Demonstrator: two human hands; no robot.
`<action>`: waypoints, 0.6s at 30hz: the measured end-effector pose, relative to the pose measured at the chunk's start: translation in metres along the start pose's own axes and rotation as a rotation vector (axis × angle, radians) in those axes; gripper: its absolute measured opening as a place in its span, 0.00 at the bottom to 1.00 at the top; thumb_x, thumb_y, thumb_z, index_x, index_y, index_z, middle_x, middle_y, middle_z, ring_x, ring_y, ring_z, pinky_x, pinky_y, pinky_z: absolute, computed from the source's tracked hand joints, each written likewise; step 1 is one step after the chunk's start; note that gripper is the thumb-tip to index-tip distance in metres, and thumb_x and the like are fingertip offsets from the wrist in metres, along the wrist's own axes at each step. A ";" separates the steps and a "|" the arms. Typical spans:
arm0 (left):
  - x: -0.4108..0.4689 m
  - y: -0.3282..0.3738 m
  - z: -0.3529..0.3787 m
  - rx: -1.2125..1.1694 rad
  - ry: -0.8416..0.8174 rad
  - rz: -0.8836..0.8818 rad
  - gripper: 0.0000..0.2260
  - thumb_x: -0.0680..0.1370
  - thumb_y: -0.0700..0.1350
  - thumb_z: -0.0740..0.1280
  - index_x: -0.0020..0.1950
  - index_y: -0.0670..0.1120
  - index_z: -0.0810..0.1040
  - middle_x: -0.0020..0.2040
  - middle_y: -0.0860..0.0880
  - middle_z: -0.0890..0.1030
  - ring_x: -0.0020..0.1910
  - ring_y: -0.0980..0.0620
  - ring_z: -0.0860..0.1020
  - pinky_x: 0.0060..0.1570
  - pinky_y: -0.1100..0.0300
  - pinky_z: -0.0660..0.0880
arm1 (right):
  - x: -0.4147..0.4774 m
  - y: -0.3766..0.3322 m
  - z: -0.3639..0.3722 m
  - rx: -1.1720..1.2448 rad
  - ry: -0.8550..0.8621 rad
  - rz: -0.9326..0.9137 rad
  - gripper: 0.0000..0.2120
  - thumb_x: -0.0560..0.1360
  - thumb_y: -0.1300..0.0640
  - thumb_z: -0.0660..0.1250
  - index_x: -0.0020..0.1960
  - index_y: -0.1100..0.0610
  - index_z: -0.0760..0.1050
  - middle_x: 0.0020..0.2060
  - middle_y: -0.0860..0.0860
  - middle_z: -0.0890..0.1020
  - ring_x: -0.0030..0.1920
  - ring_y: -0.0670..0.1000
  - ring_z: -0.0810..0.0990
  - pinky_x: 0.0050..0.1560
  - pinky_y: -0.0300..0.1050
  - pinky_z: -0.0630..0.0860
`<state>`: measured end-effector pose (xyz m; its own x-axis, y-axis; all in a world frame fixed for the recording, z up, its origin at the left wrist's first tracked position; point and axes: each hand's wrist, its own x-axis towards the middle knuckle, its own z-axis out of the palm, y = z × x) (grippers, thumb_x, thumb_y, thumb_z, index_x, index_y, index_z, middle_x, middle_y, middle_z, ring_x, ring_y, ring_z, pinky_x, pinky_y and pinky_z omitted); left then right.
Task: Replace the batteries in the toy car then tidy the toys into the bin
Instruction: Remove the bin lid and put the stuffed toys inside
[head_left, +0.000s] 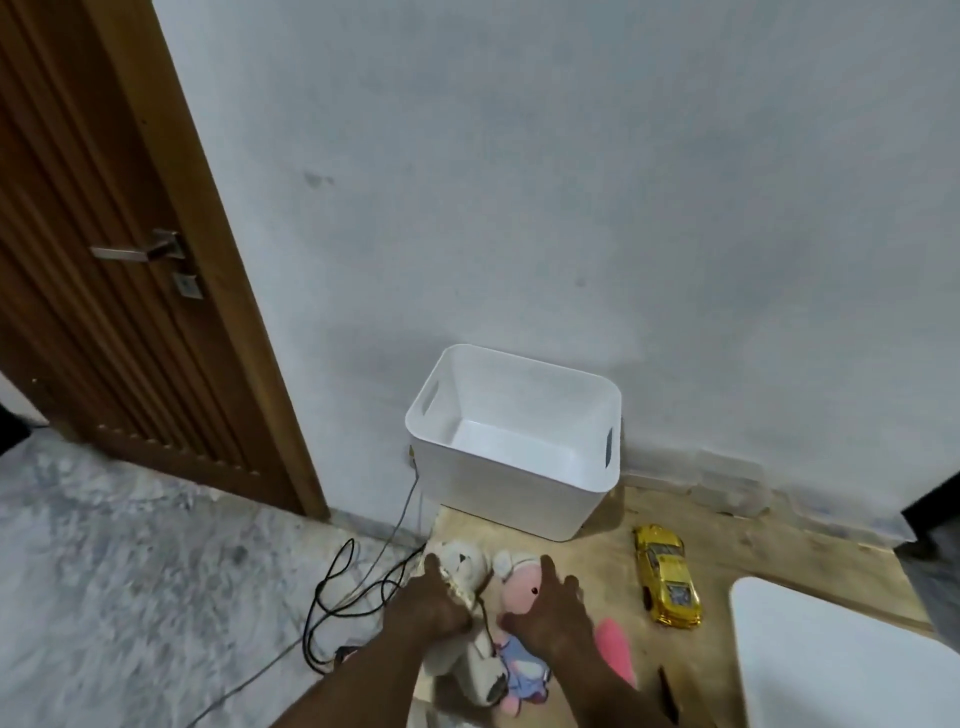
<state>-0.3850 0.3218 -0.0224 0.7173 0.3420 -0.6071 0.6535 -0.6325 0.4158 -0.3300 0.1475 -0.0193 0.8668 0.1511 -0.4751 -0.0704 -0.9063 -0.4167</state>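
Note:
A white plastic bin (498, 483) with handle slots stands against the wall and looks empty. In front of it on a wooden board lie a cream plush bear (465, 564) and a pink-faced doll (519, 587) in a blue dress. My left hand (428, 608) grips the bear around its middle. My right hand (553, 613) is spread over the doll, fingers extended and thumb low; whether it touches the doll is unclear. A shiny yellow toy car (667, 577) lies on the board to the right, apart from both hands.
Black cables (337, 597) loop on the grey floor left of the toys. A pink object (615, 649) lies right of the doll, with a dark thin tool (667, 693) beside it. A white rounded surface (841, 660) fills the lower right. A wooden door (119, 260) stands at left.

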 end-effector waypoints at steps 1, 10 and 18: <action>0.001 -0.001 0.002 0.007 0.020 0.004 0.51 0.65 0.63 0.68 0.80 0.46 0.47 0.73 0.44 0.70 0.70 0.45 0.71 0.68 0.54 0.69 | 0.001 0.000 0.002 0.004 0.005 0.009 0.53 0.60 0.37 0.75 0.76 0.46 0.50 0.65 0.54 0.67 0.67 0.59 0.69 0.63 0.54 0.73; -0.014 0.016 -0.062 -0.106 -0.023 0.037 0.45 0.52 0.59 0.77 0.67 0.47 0.70 0.62 0.47 0.79 0.57 0.48 0.79 0.54 0.57 0.78 | -0.024 -0.022 -0.024 0.012 0.273 -0.280 0.41 0.57 0.28 0.70 0.65 0.40 0.61 0.57 0.46 0.69 0.53 0.53 0.77 0.49 0.47 0.79; -0.051 0.046 -0.193 -0.508 -0.028 0.311 0.17 0.62 0.41 0.78 0.49 0.44 0.84 0.42 0.45 0.86 0.38 0.48 0.84 0.34 0.57 0.81 | -0.045 -0.095 -0.105 0.332 0.602 -0.646 0.41 0.59 0.38 0.79 0.65 0.46 0.64 0.56 0.39 0.71 0.51 0.42 0.74 0.44 0.37 0.75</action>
<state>-0.3452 0.4093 0.1580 0.8912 0.1710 -0.4202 0.4530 -0.2857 0.8445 -0.3103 0.1860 0.1227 0.8898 0.2717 0.3668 0.4563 -0.5457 -0.7029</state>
